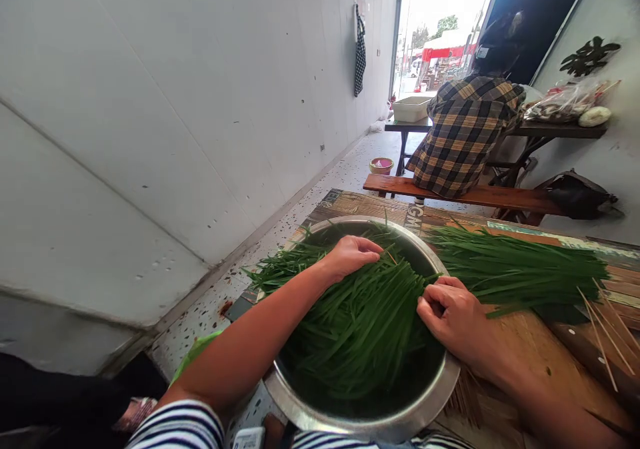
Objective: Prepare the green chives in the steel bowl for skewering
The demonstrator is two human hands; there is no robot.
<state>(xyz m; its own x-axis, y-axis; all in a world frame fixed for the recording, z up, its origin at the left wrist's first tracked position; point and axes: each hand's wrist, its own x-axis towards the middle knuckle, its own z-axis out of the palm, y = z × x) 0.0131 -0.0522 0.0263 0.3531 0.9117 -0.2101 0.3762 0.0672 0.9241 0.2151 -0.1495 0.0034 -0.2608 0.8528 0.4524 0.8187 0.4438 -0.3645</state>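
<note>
Both hands are drawn into pinches; green leaves (pixel 360 322), heaped in a metal bowl (pixel 443 396) on the table (pixel 525 349), are gripped by the right hand (pixel 447 309); a thin stick (pixel 391 257) appears pinched by the left hand (pixel 353 257); leaves are seemingly being skewered, so edges should be kept aligned and the stick steadied.

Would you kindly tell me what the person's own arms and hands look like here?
The left hand and right hand are bare, without gloves. The left sleeve has dark and white stripes; the right one is out of view.
</note>
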